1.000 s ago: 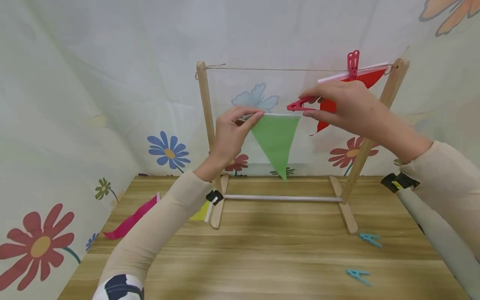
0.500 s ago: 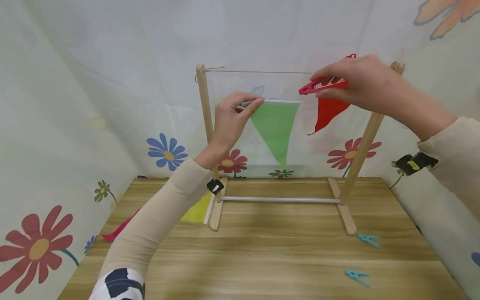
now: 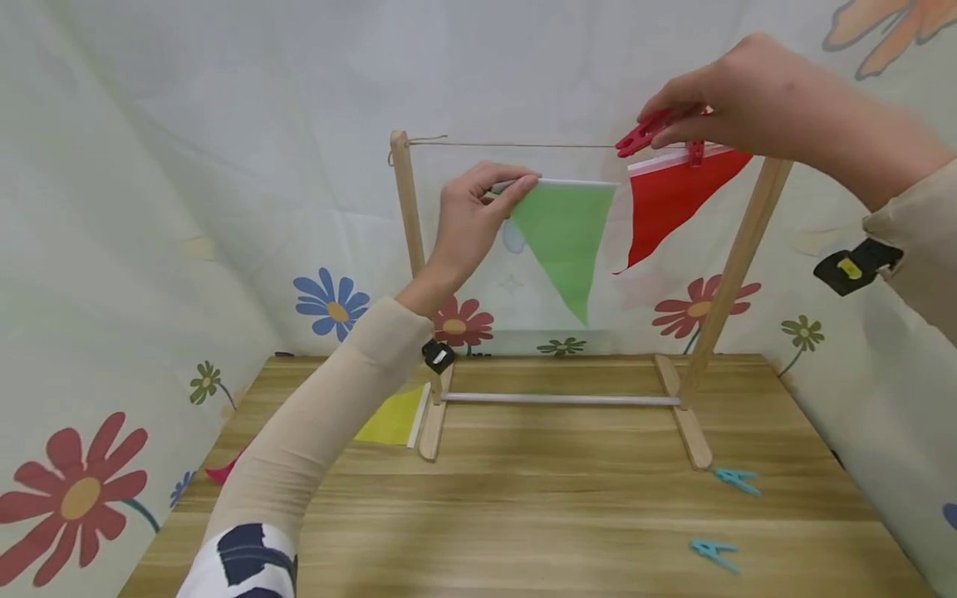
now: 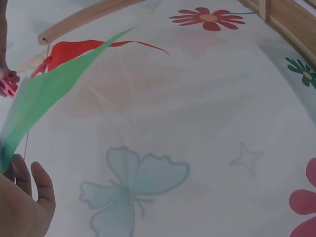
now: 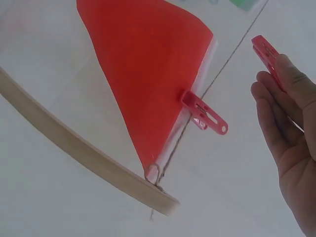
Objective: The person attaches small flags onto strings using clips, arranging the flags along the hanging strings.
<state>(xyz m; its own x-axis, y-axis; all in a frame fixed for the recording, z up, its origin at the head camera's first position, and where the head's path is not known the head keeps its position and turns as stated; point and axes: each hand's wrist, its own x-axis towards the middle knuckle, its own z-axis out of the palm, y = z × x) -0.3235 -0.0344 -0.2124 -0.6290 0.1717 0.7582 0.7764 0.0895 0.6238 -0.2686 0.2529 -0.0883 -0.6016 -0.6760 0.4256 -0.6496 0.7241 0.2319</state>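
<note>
My left hand point(image 3: 478, 212) pinches the upper left corner of a green triangular pennant point(image 3: 570, 237), which hangs point down just under a thin string point(image 3: 516, 145). Between thumb and fingers of my right hand point(image 3: 763, 100) is a pinkish-red clothespin point(image 3: 641, 137), held close to the string, above and to the right of the green pennant. A red pennant point(image 3: 673, 199) hangs at the string's right end, fastened by a second red clothespin point(image 5: 202, 111), as the right wrist view shows. In the left wrist view the green pennant point(image 4: 54, 86) partly covers the red one.
Wooden posts point(image 3: 740, 266) carry the string, with a white bar point(image 3: 561, 399) joining them low down. Two blue clothespins point(image 3: 736, 479) lie at the table's right. A yellow pennant point(image 3: 392, 419) and a mostly hidden magenta one point(image 3: 223, 473) lie left. Flowered cloth hangs behind.
Both hands have risen toward the string. The green pennant came up with my left hand, while my right hand carried the clothespin up and to the right. The red pennant stays clipped.
</note>
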